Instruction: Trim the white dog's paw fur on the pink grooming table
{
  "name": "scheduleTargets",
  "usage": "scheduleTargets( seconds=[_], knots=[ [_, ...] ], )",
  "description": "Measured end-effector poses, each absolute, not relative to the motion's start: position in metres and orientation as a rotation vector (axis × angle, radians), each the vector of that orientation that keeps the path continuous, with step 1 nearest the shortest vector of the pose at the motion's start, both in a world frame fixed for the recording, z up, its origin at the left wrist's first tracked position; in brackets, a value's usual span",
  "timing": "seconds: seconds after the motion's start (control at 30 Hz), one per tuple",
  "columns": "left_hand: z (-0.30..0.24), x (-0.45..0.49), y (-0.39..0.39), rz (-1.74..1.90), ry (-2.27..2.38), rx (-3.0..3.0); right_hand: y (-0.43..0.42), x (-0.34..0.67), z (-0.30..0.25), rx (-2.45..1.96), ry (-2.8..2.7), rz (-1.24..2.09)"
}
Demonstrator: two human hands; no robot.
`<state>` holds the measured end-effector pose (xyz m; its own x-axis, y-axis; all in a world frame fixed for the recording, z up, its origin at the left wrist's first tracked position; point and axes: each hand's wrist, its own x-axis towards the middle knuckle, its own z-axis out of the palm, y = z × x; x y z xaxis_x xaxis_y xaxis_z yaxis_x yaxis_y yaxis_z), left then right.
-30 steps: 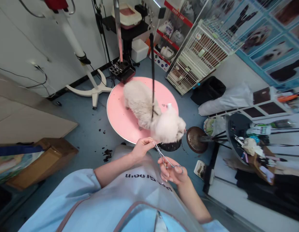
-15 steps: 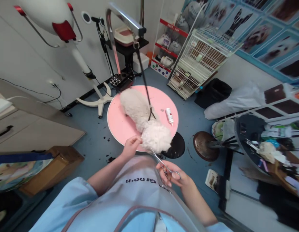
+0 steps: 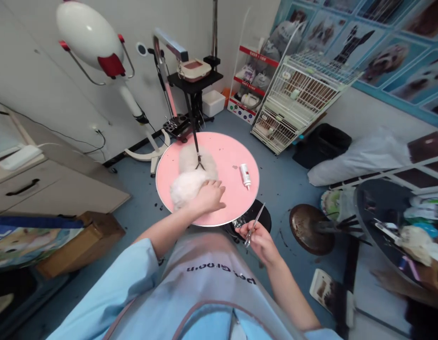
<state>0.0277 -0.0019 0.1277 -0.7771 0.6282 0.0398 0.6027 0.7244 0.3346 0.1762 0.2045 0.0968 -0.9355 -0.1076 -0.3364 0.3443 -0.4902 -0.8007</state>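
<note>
A fluffy white dog (image 3: 189,185) is on the round pink grooming table (image 3: 233,208), its head toward the table's near left edge. From the metal arm a black grooming loop (image 3: 196,132) runs down to the dog's neck. My left hand (image 3: 210,196) rests with fingers stretched out against the right side of the dog's head. In my right hand (image 3: 259,240) is a pair of scissors (image 3: 257,219), held off the table's near edge with the blades pointing up and away from the dog. A white bottle (image 3: 245,175) lies on the table's right part.
A white and red stand dryer (image 3: 93,42) is at the back left. Wire cages (image 3: 297,94) stand behind the table to the right. A black stool seat (image 3: 259,217) is below the table edge, and a cluttered dark round table (image 3: 367,203) is at the right.
The dog's head has shifted left, and its body has turned. My left hand went from pinching fur to lying flat against the head. The scissors have moved away from the fur.
</note>
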Motion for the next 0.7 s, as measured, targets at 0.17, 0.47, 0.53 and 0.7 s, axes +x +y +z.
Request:
scheduleTargets(
  seconds=[0.17,0.47,0.53,0.7],
  knots=[
    [0.093,0.020,-0.033,-0.012,2.868,0.994,0.193,0.156,0.061,0.494,1.626,-2.387],
    [0.080,0.035,-0.123,0.221,2.787,0.993,0.151,0.119,0.001,0.443,1.700,-2.236],
    [0.069,0.037,-0.103,0.411,2.916,0.834,0.140,0.098,-0.004,0.414,1.757,-2.221],
    [0.057,0.038,-0.025,0.611,3.067,0.469,0.133,0.042,-0.005,0.285,1.970,-2.180]
  ],
)
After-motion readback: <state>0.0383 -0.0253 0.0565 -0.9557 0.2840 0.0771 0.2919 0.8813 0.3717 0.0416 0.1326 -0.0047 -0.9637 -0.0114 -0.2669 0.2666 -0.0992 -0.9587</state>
